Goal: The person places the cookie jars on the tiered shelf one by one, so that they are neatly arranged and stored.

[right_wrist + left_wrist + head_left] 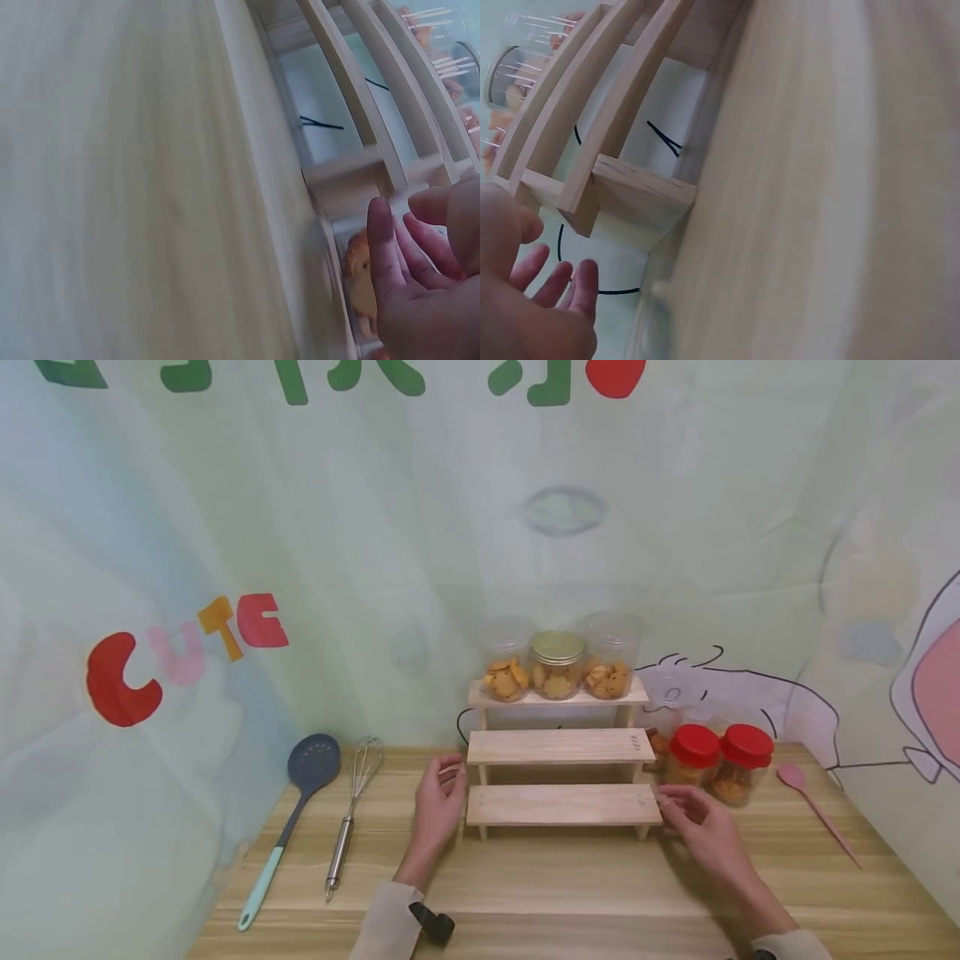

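A three-step wooden rack [561, 777] stands at the far middle of the wooden table [525, 893], its back against the printed backdrop [225, 527]. The left hand [438, 802] is at the rack's left end, beside the lower two steps, fingers loosely bent towards the wood; the left wrist view shows the fingers [551, 281] spread and just short of the rack's side support [630, 191], gripping nothing. The right hand [693, 822] lies at the right end of the lowest step, fingertips at or touching its corner; in the right wrist view its fingers [390, 255] are nearly straight beside the frame, and no grasp shows. Both hands thus read as released, flanking the rack.

On the top step three clear cookie jars stand in a row: one on the left [507, 668], a gold-lidded one [557, 664] in the middle, one on the right [611, 660]. The middle and lowest steps carry nothing. Two red-lidded jars [718, 764] of cookies wait on the table just right of the rack, near the right hand.

As a judgement, the rack looks about placed and one step filled, while the two red-lidded jars are not yet shelved.

Off to the left lie a slotted spatula [296, 814] and a whisk [351, 814]; a pink spoon [813, 806] lies far right.
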